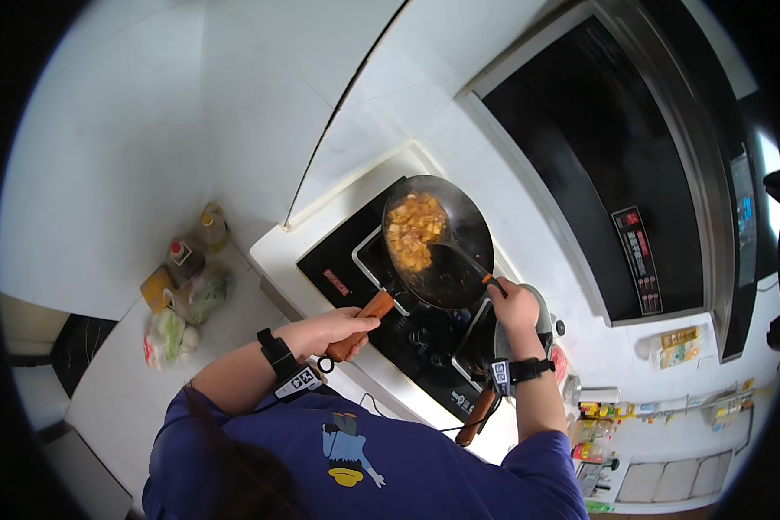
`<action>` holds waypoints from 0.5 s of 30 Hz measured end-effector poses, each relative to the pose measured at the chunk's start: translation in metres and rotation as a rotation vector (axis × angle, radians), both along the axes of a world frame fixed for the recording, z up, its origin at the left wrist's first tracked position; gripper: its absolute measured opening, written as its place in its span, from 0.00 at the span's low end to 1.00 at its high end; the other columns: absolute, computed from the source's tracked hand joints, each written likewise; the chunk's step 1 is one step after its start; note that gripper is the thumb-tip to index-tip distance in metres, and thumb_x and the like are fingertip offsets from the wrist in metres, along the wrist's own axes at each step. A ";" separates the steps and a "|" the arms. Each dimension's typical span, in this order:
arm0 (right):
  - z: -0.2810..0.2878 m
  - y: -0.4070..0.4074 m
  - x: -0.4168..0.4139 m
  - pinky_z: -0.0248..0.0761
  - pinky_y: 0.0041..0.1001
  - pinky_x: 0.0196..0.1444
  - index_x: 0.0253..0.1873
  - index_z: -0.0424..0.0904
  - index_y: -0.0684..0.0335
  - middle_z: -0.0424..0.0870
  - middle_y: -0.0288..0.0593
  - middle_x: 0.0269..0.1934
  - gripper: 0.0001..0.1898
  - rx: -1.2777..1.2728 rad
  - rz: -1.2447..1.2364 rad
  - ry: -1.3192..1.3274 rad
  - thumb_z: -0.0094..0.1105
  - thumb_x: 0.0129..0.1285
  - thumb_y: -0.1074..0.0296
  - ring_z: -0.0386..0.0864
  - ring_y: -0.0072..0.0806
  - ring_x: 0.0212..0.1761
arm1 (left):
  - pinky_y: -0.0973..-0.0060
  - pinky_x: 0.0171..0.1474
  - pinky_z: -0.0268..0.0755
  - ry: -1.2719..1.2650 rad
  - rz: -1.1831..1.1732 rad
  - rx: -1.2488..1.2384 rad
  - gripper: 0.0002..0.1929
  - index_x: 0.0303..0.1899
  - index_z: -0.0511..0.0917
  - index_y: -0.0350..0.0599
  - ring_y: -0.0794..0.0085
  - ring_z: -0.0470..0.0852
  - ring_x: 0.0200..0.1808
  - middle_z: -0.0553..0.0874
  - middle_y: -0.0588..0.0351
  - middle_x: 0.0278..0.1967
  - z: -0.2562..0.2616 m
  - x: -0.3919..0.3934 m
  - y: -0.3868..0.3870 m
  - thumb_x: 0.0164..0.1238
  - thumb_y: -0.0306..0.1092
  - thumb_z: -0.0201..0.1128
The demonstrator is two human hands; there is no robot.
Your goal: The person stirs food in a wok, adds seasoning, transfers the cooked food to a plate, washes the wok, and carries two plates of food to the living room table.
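My left hand (337, 330) grips the brown wooden handle (372, 316) of a dark wok (471, 214) over the black gas stove (422, 344). The wok is tilted, and browned chunks of food in sauce (416, 231) are gathered on its left side. In my right hand (515, 308) is the dark handle of a spatula (469, 260) with an orange band. Its head meets the right edge of the food, partly hidden there. A faint haze hangs over the wok's upper rim.
A second pan (534, 302) with a wooden handle (476, 419) sits at the right burner, partly behind my right arm. Bottles (185, 257) and bagged vegetables (208, 296) stand on the left counter. A black range hood (591, 162) juts out at upper right. Condiment bottles (591, 432) line the far right.
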State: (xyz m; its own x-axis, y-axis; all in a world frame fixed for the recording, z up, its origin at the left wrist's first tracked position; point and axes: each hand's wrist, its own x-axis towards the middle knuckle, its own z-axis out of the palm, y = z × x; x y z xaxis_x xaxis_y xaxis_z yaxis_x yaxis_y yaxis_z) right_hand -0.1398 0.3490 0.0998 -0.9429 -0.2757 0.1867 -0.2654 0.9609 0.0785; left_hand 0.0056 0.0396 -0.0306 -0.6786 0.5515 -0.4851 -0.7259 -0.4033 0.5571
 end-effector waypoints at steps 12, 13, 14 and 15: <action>0.046 -0.047 0.061 0.77 0.41 0.42 0.47 0.82 0.56 0.86 0.48 0.38 0.12 0.019 -0.325 -0.103 0.58 0.60 0.62 0.84 0.46 0.41 | 0.75 0.24 0.68 -0.087 -0.180 0.065 0.08 0.31 0.69 0.47 0.78 0.72 0.18 0.73 0.64 0.20 0.017 -0.025 -0.016 0.66 0.31 0.61; 0.047 -0.052 0.064 0.77 0.42 0.42 0.49 0.82 0.53 0.86 0.47 0.38 0.13 0.057 -0.443 -0.187 0.56 0.61 0.64 0.84 0.47 0.41 | 0.75 0.24 0.68 -0.043 -0.181 0.029 0.07 0.31 0.70 0.47 0.78 0.71 0.18 0.72 0.64 0.19 0.016 -0.036 -0.017 0.66 0.31 0.61; 0.046 -0.058 0.070 0.79 0.39 0.40 0.50 0.81 0.54 0.86 0.46 0.39 0.13 -0.024 -0.305 -0.059 0.53 0.61 0.69 0.85 0.44 0.41 | 0.75 0.23 0.67 -0.015 -0.236 0.006 0.07 0.32 0.70 0.47 0.78 0.71 0.18 0.72 0.64 0.19 0.015 -0.046 -0.021 0.66 0.31 0.60; 0.041 -0.069 0.063 0.80 0.39 0.35 0.47 0.82 0.57 0.85 0.47 0.38 0.11 -0.026 -0.374 -0.078 0.53 0.61 0.72 0.86 0.40 0.40 | 0.75 0.23 0.67 0.055 -0.207 0.071 0.06 0.33 0.71 0.48 0.78 0.71 0.18 0.73 0.64 0.20 0.014 -0.053 -0.023 0.66 0.31 0.60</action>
